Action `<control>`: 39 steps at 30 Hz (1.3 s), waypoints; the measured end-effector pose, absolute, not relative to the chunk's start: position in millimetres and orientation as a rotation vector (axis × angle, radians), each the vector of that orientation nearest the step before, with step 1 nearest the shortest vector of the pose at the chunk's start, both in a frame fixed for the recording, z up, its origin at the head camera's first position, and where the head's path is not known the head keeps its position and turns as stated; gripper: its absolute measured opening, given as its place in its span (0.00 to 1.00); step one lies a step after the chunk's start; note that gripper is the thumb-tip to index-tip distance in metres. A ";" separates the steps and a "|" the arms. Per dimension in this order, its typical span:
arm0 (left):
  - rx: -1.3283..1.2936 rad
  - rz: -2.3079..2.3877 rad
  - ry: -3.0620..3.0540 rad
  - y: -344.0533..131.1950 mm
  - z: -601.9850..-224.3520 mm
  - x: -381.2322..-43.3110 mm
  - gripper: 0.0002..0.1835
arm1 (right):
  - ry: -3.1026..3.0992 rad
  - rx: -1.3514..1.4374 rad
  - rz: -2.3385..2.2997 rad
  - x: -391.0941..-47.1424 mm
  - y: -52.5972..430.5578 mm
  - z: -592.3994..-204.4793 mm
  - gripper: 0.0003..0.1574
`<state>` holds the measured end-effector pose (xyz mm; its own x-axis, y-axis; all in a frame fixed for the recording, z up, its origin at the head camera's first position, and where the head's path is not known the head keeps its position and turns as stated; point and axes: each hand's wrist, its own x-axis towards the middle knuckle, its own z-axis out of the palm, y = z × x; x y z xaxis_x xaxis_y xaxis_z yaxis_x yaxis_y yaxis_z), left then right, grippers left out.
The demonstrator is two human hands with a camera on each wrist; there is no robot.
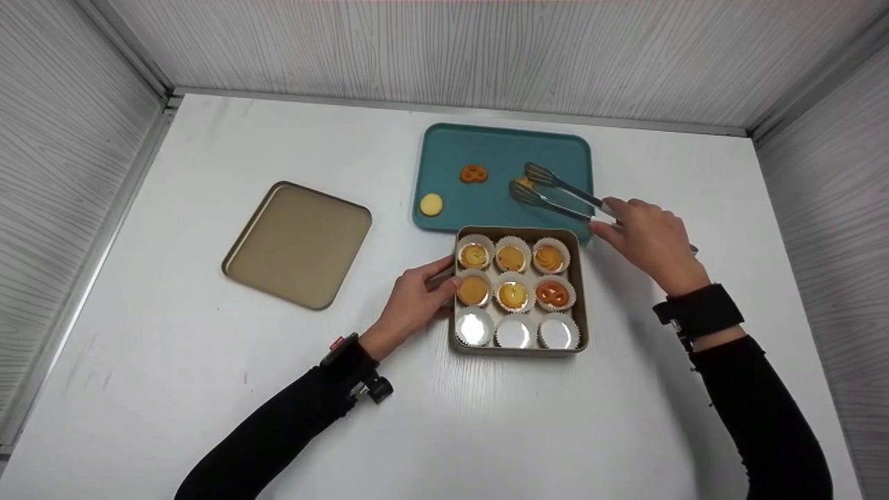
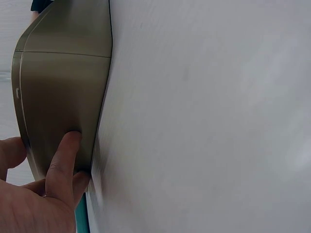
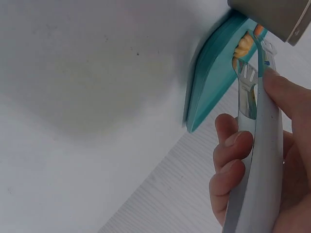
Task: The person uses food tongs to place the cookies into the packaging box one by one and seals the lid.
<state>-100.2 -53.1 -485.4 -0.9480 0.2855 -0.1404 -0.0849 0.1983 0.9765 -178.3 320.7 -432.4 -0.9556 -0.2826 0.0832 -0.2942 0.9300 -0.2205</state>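
Note:
My left hand grips the left wall of a gold square tin, thumb at the rim, fingers against the outer side in the left wrist view. Inside, paper cups hold cookies in the far two rows; the near row's cups show shiny bottoms. In my right hand are tongs with slotted tips and white handles. Their spread tips lie either side of a golden cookie on the teal tray; whether both touch it I cannot tell. A pretzel-shaped cookie and a pale round cookie lie farther left on that tray.
A flat gold lid lies on the white table to the left. The tin stands right against the tray's near edge. Pale wood-grain panels wall the table at the back and sides.

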 end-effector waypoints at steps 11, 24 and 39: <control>0.176 1.815 2.169 -52.5 -486.7 -98.6 0.30 | -2.902 0.526 0.338 -174.9 320.0 -450.3 0.23; 0.149 1.831 2.136 -52.4 -485.4 -97.6 0.30 | -3.072 0.321 0.679 -173.5 327.1 -444.2 0.38; 0.196 1.815 2.176 -52.5 -484.9 -100.2 0.30 | -3.021 0.292 0.632 -163.9 326.1 -428.1 0.37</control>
